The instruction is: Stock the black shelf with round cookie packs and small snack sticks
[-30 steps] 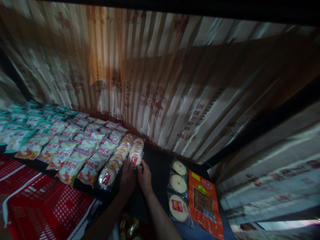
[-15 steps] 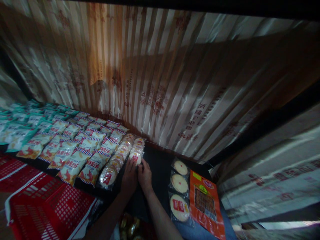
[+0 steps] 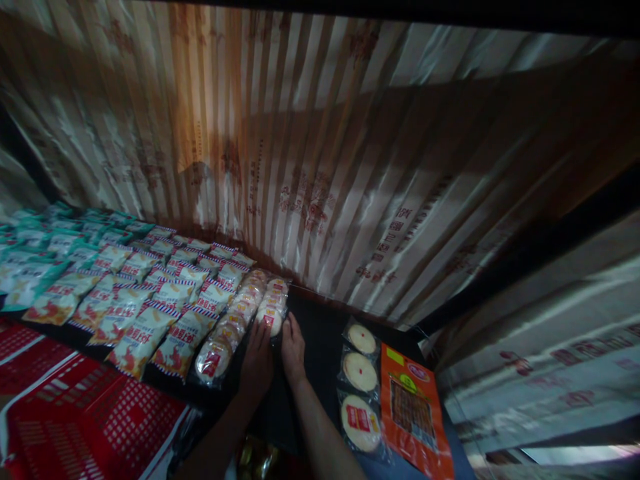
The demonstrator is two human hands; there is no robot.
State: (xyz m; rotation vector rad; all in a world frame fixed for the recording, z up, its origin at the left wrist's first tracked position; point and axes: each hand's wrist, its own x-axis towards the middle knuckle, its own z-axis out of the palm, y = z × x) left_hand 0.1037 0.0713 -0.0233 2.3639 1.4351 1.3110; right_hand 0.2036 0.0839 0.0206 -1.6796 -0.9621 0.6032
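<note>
The main change in the last moment is at the right hand (image 3: 293, 350). Half a second earlier, its bent fingers were gathered at the front corner of the short row of round, pale biscuits in clear wrap with red labels (image 3: 269, 322). Now these fingers are straighter and point along the right edge of this row. They are pressed close to each other, not spread, and no pinch is visible. Whether they touch the wrap or are just beside it, one cannot tell. The left hand (image 3: 257, 363) stays at the front end, with its fingers extended and close together, and the fingertips lie on the wrap of the nearest biscuit. Its thumb is not clear in the dim light.

The short row itself shows no clear shift. It lies flat on the black worktop (image 3: 317, 333), just beside the longer row of similar wrapped biscuits (image 3: 234, 327). The change seems to mean that the right hand borders the side of the row, more than it grips the front corner, while the left hand steadies the end.

Farther right, well apart from the hands, three wrapped round biscuits (image 3: 361, 372) lie in a line beside an orange flat pouch with a clear window (image 3: 415, 413).
</note>
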